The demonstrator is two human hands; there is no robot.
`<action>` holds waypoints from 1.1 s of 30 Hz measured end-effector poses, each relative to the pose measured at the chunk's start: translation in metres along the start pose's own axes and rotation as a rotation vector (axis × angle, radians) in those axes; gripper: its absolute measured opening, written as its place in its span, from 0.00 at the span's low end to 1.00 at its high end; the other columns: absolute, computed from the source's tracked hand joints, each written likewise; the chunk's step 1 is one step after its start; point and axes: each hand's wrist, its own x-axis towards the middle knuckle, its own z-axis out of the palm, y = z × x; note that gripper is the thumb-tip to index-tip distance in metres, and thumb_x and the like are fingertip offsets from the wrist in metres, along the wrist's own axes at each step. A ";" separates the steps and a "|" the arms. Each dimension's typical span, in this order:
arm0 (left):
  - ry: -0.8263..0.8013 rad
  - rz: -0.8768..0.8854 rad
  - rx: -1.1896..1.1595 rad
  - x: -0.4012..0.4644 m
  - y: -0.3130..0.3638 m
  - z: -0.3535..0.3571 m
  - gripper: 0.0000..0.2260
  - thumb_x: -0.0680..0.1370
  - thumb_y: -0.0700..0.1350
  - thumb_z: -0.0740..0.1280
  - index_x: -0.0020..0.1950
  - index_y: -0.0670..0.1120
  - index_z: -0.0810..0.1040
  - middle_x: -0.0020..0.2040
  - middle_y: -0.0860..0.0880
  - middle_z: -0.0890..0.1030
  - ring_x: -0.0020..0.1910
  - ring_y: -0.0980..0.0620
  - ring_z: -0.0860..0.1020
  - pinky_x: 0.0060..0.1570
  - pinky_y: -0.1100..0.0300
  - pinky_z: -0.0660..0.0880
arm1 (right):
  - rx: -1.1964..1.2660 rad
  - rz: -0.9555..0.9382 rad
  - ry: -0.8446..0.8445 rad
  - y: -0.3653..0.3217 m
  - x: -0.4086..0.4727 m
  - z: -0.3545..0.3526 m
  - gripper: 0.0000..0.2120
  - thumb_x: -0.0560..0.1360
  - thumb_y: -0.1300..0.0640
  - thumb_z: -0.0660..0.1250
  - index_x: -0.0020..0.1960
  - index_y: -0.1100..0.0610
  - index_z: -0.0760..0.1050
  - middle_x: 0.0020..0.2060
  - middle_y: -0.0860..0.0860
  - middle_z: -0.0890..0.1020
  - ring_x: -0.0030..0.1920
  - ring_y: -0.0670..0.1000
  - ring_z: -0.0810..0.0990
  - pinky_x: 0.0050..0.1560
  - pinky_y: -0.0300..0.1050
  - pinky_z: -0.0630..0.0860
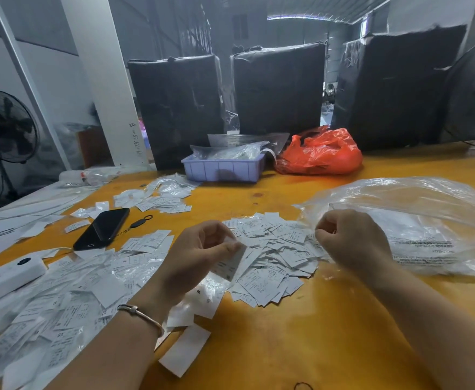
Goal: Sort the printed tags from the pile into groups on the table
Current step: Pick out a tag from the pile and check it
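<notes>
Both hands (199, 257) (351, 240) hover over the pile (272, 257), bare table (301, 342) nearer.

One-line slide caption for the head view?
Left hand pinches a tag beside the tag pile; right hand curled above it.

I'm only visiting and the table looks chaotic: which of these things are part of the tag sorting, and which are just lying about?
Part of the job:
- central tag pile
- tag pinched in the left hand
- right hand, curled at the pile's edge
- sorted tags at left

Just lying about:
- black phone
- red bag
- lilac tray
- clear plastic bag
</notes>
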 end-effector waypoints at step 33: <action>0.270 -0.059 0.859 0.009 -0.023 -0.009 0.08 0.74 0.41 0.66 0.45 0.55 0.78 0.55 0.54 0.76 0.59 0.52 0.69 0.53 0.55 0.68 | -0.148 -0.283 -0.809 -0.013 -0.010 -0.007 0.15 0.62 0.41 0.78 0.37 0.48 0.76 0.31 0.42 0.76 0.31 0.39 0.71 0.29 0.33 0.64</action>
